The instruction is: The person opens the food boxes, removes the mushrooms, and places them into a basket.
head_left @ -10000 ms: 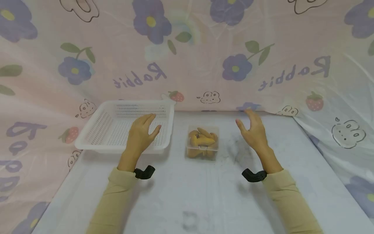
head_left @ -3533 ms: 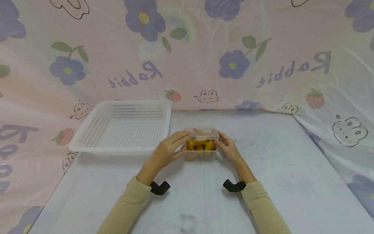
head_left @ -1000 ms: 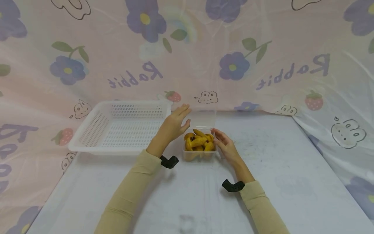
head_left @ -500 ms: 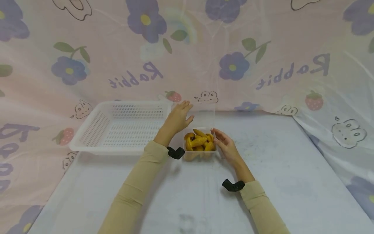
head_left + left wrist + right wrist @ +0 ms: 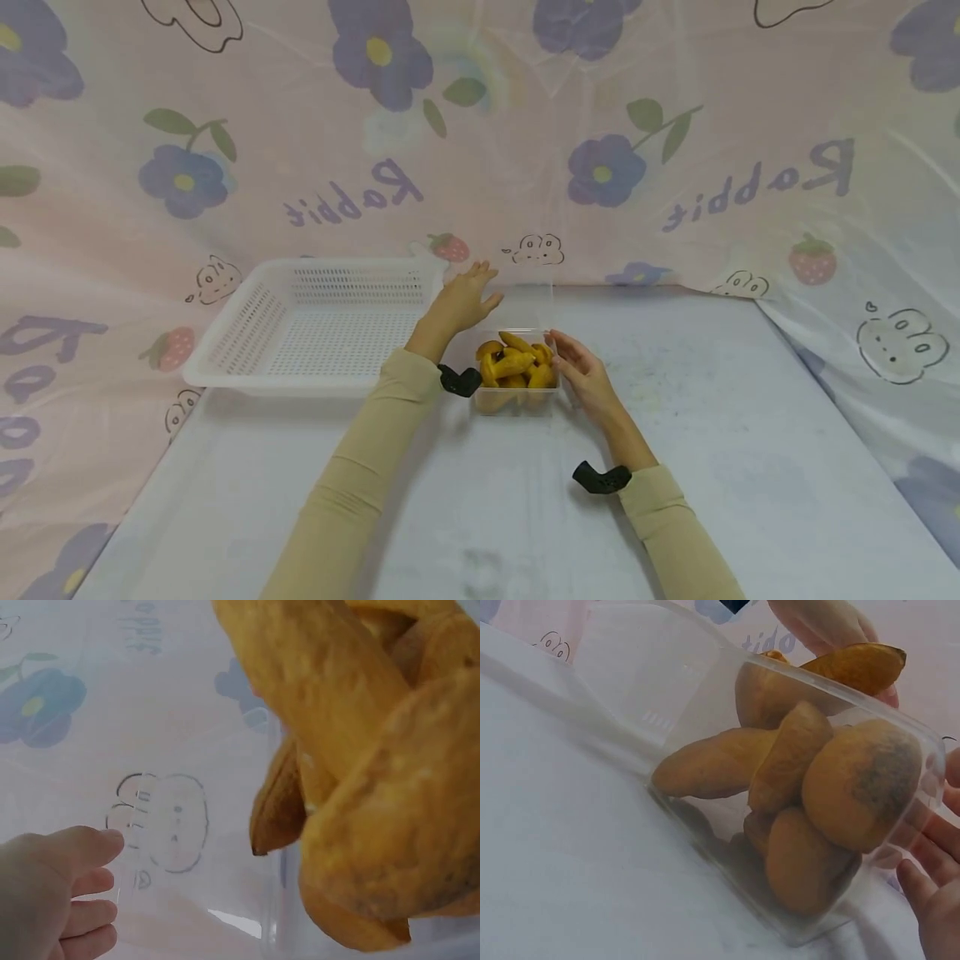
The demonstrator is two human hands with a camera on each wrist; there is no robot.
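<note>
White tabletop [image 5: 510,508], clear box [image 5: 516,403], tapered mushrooms [image 5: 514,363]

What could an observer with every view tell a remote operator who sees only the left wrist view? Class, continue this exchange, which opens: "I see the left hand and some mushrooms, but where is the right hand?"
Observer: The head view shows the right hand with its fingers at the right side of the clear box.

Operator: And what stands to the left of that box?

Observer: A white basket with a perforated floor and walls.

Operator: Does any mushroom carry a mark hidden from me?

Observer: Yes, through the box wall the right wrist view shows a mushroom with a dark patch.
</note>
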